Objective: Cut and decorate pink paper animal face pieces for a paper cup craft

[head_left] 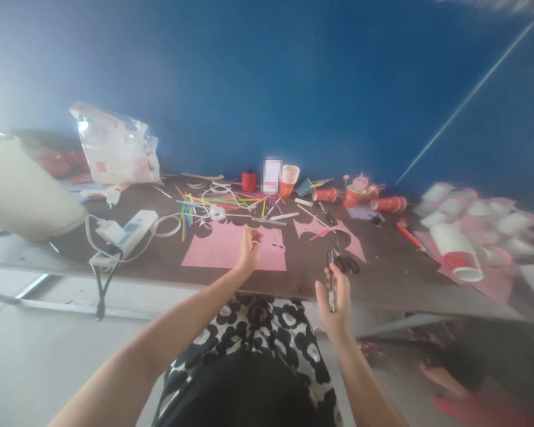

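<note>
My left hand (pixel 248 252) is over a sheet of pink paper (pixel 213 246) with scalloped cuts along its far edge. Its fingers are curled together, and whatever may be in them is too small to make out. Small dark drawn marks show on the paper just to the right of that hand. In my right hand (pixel 338 299), at the table's front edge, a dark marker pen (pixel 331 281) stands nearly upright between thumb and fingers. Just beyond it lie black-handled scissors (pixel 347 262), touching a cut pink paper scrap (pixel 353 240).
Coloured sticks (pixel 231 203), a red spool (pixel 249 181) and a paper cup (pixel 289 179) stand or lie toward the wall. A white power strip (pixel 127 237) with cables is at left. A red utility knife (pixel 409 233) and many white cups (pixel 456 255) are at right.
</note>
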Available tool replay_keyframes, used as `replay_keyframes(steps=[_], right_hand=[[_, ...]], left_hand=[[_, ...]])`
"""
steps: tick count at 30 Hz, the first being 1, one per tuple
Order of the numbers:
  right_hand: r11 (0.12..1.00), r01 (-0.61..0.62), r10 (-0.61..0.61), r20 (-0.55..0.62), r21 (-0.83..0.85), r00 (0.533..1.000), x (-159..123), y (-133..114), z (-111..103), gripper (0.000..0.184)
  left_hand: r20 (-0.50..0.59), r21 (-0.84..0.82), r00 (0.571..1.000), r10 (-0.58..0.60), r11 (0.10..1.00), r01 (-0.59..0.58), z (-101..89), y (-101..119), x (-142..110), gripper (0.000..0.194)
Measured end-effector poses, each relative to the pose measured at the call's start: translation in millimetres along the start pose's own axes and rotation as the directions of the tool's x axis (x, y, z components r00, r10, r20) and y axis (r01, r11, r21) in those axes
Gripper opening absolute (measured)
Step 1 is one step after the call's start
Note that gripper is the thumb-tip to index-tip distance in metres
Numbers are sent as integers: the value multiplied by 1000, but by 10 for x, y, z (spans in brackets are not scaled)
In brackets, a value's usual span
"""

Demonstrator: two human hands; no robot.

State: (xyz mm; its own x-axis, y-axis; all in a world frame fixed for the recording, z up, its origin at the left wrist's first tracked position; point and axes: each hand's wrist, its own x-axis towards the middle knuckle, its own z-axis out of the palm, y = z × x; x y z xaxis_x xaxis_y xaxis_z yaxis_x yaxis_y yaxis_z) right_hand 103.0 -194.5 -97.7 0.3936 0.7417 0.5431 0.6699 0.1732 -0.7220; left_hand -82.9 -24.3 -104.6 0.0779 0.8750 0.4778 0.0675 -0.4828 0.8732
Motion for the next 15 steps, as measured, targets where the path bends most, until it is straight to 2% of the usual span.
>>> replay_keyframes(steps=[4, 7, 12, 15], right_hand=[[948, 226, -202, 125, -222, 971, 511, 69, 18, 56], [876, 327, -266, 212, -354, 941, 970, 212, 122, 59], [815, 368, -266, 275, -448, 924, 1666, 520, 334, 59], [783, 344, -178, 343, -518, 922, 1920, 602, 417, 59]], left_hand=[[-52, -50, 998, -31, 998, 28, -27, 90, 26, 30], [-27, -68, 999, -45, 997, 43, -22, 147, 12, 28], [49, -59, 998, -49, 997, 52, -12, 283, -74, 22], [75, -41, 996, -52, 998, 55, -108, 426, -45, 19]])
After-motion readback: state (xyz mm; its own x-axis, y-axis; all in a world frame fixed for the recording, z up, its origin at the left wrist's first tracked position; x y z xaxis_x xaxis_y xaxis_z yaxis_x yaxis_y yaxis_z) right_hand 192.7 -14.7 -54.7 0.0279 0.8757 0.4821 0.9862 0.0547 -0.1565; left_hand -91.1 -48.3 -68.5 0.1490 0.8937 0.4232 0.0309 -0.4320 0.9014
